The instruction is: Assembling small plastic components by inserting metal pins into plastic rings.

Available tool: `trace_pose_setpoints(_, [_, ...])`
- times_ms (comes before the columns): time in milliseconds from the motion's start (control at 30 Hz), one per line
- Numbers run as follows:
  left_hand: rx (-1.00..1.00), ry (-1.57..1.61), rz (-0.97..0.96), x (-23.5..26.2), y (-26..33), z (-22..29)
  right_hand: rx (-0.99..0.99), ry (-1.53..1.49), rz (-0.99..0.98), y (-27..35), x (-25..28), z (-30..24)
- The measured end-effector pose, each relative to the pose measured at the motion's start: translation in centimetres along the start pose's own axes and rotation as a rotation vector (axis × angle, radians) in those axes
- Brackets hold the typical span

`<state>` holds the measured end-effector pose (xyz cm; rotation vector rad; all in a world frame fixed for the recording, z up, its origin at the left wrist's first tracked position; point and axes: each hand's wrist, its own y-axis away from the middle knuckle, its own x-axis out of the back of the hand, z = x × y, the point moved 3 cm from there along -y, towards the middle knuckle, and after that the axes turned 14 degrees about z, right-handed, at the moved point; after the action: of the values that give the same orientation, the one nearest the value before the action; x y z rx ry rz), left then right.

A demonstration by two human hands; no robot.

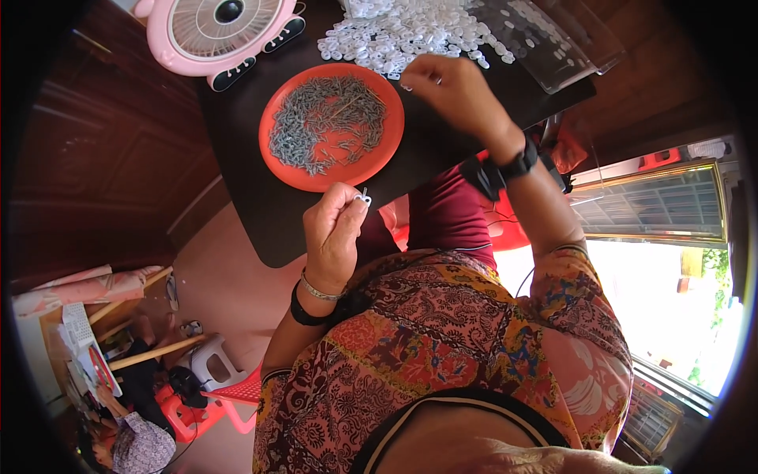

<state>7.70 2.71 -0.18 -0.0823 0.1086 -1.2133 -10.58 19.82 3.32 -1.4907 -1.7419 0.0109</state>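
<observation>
My left hand [330,233] is closed in a pinch at the near side of an orange plate [271,162]. Between its thumb and finger is a small white plastic piece [362,200], with a thin grey pin standing up from it. The plate holds many small grey screw-like pins [292,130] and a thin stick. My right hand [462,95] is over the dark table, beside the near edge of a heap of small white plastic pieces [410,35]. Its fingers are curled together, with a bit of white at the tips too small to make out.
A pink fan [162,47] stands at the far left of the dark table [237,182]. A clear plastic tray [545,75] with some white pieces lies at the far right. Another person [142,442] sits at a side table at lower left, near a red chair [241,391].
</observation>
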Motion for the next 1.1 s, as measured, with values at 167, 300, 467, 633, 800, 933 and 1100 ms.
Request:
trace_pose_setpoints(167, [0.002,0.011,0.003,0.1,0.0,0.0,0.113,0.502,-0.02,-3.6,-0.6,5.0])
trace_pose_setpoints(300, [-0.009,0.012,0.008,0.2,0.1,-0.1,0.128,0.63,-0.126,-4.1,-1.5,5.8])
trace_pose_setpoints(467, [0.002,0.0,0.009,0.2,0.1,0.1,0.088,0.499,-0.154,-4.3,-1.4,5.8])
trace_pose_setpoints(633, [0.029,0.015,0.003,0.1,-0.1,0.2,0.04,0.133,-0.083,-2.8,0.2,3.1])
trace_pose_setpoints(800, [0.108,0.211,-0.006,0.2,-0.8,0.2,-0.225,-0.55,-0.28,2.4,-0.9,-2.4])
trace_pose_setpoints(933, [0.052,0.264,-0.041,-0.1,-1.4,1.0,-0.299,-0.731,-0.321,6.1,-2.4,-5.1])
trace_pose_setpoints(1100, [0.124,0.326,-0.03,-0.1,-1.6,0.3,-0.314,-0.831,-0.348,8.3,-3.7,-5.8])
